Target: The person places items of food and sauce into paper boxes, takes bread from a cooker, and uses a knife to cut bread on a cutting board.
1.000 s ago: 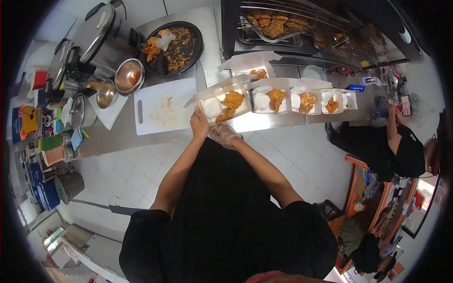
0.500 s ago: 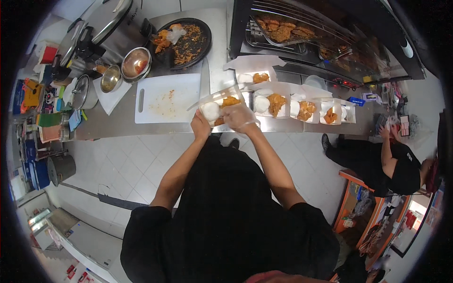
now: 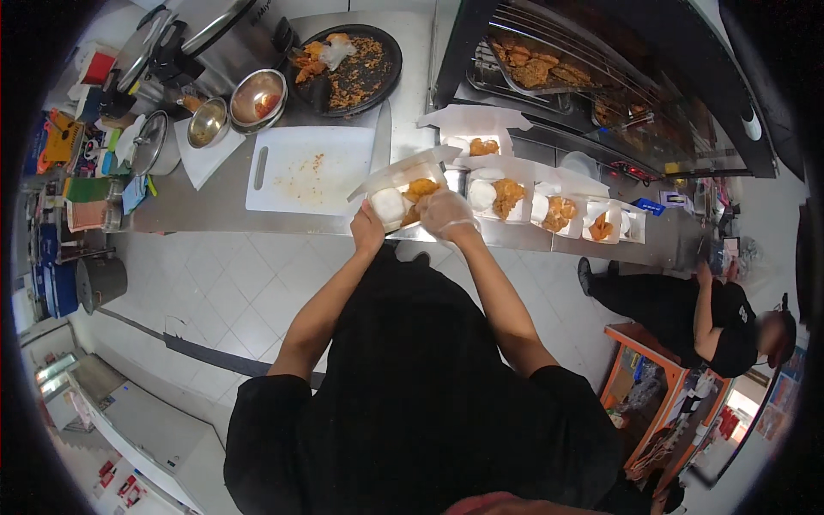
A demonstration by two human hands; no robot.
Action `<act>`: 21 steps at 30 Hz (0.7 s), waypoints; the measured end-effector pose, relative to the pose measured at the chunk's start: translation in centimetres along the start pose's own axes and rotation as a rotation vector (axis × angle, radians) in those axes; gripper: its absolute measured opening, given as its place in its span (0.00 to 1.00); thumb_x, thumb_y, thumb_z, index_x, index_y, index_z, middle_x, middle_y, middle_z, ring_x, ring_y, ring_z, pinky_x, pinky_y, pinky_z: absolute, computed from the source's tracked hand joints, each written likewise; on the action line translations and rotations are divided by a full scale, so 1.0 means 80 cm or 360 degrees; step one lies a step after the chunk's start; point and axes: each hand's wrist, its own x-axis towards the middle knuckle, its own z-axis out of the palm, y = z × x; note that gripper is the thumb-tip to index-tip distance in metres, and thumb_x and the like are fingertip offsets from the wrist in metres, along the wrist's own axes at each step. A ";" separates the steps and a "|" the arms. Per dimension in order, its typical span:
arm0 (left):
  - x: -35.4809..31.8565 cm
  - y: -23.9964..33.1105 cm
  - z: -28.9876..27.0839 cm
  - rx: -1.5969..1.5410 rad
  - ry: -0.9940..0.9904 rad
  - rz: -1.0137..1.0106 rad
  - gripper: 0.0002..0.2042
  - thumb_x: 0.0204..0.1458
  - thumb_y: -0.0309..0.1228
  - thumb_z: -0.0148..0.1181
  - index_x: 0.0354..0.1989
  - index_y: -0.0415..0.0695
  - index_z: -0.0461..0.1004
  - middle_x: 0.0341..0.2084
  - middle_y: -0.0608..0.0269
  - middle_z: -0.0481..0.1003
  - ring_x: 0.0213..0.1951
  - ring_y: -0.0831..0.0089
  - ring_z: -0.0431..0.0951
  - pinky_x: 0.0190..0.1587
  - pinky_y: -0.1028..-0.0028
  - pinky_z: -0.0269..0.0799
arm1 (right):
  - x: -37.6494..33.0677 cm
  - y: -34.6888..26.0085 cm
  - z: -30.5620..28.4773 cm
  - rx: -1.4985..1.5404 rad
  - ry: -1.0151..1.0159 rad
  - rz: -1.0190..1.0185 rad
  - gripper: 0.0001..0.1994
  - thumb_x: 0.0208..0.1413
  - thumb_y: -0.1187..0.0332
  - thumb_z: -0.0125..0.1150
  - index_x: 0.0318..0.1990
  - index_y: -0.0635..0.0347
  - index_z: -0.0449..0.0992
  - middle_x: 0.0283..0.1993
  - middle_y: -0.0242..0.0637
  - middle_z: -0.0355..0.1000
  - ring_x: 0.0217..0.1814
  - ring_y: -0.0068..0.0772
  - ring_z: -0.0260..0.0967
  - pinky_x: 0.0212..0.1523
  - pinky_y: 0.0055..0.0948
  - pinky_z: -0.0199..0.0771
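Note:
My left hand [image 3: 369,227], bare, grips the left side of an open paper takeaway box [image 3: 392,230], tilted above the counter's front edge. Inside the box are a white rounded mound [image 3: 388,206], which looks like rice, and pieces of fried chicken [image 3: 421,188]. My right hand [image 3: 448,215], in a clear plastic glove, is closed at the box's right side, its fingers against the chicken. What those fingers hold, if anything, is hidden. Other open boxes with similar portions stand to the right, the nearest a filled box [image 3: 498,216]; one more box [image 3: 461,146] stands behind.
A white cutting board [image 3: 287,193] with crumbs lies left, a knife [image 3: 384,129] beside it. Behind are metal bowls [image 3: 257,99] and a black round pan [image 3: 390,73] with crumbs. A glass-fronted food warmer [image 3: 592,51] stands back right. Another person [image 3: 661,300] stands far right.
My right hand has shifted a little right, from over the food to the box's right side, so more chicken shows. My left hand keeps its grip. The view has turned slightly.

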 end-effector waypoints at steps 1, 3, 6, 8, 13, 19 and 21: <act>-0.002 0.001 0.002 -0.0018 0.0011 0.0026 0.32 0.72 0.47 0.30 0.46 0.31 0.79 0.38 0.29 0.79 0.45 0.32 0.78 0.50 0.46 0.73 | -0.001 0.003 -0.001 0.0084 0.0164 0.0088 0.16 0.55 0.60 0.56 0.47 0.55 0.82 0.47 0.52 0.79 0.54 0.51 0.76 0.58 0.45 0.75; -0.005 0.006 0.007 -0.0038 0.0011 0.0049 0.32 0.72 0.47 0.31 0.46 0.31 0.79 0.38 0.29 0.79 0.45 0.32 0.79 0.50 0.46 0.73 | 0.002 0.007 0.001 0.0093 0.0311 0.0145 0.20 0.53 0.58 0.61 0.50 0.57 0.80 0.50 0.52 0.78 0.55 0.51 0.75 0.59 0.44 0.73; -0.010 0.013 0.013 -0.0048 -0.0016 0.0065 0.31 0.72 0.47 0.31 0.46 0.31 0.79 0.38 0.29 0.79 0.45 0.32 0.79 0.50 0.47 0.73 | 0.025 0.004 0.006 -0.0119 0.0256 0.0056 0.31 0.47 0.51 0.71 0.55 0.62 0.75 0.56 0.51 0.75 0.59 0.49 0.73 0.64 0.40 0.70; -0.013 0.013 0.015 -0.0069 -0.0003 0.0099 0.31 0.72 0.46 0.32 0.46 0.30 0.79 0.37 0.29 0.79 0.45 0.32 0.79 0.49 0.47 0.73 | 0.030 -0.001 -0.009 -0.0223 -0.0038 0.0026 0.39 0.40 0.43 0.74 0.55 0.64 0.75 0.58 0.50 0.74 0.61 0.48 0.71 0.65 0.38 0.68; -0.017 0.009 0.024 -0.0036 -0.0035 0.0120 0.30 0.72 0.44 0.32 0.46 0.30 0.78 0.37 0.30 0.79 0.45 0.33 0.79 0.49 0.47 0.73 | 0.030 -0.011 0.024 -0.0438 0.0018 0.0082 0.52 0.28 0.32 0.76 0.57 0.67 0.74 0.58 0.46 0.74 0.64 0.45 0.69 0.67 0.38 0.64; -0.012 -0.007 0.030 -0.0022 -0.0022 0.0282 0.27 0.72 0.41 0.33 0.43 0.31 0.78 0.36 0.31 0.79 0.43 0.33 0.78 0.48 0.46 0.72 | 0.027 -0.015 0.044 -0.0571 0.0106 0.0210 0.27 0.55 0.50 0.55 0.55 0.60 0.79 0.58 0.42 0.76 0.64 0.39 0.70 0.73 0.45 0.53; -0.011 -0.005 0.031 0.0008 -0.0057 0.0282 0.27 0.72 0.41 0.33 0.43 0.31 0.78 0.36 0.31 0.79 0.43 0.33 0.78 0.49 0.45 0.72 | 0.032 -0.001 0.061 -0.0560 0.0204 0.0222 0.25 0.57 0.57 0.53 0.57 0.64 0.76 0.57 0.44 0.76 0.64 0.40 0.70 0.73 0.46 0.54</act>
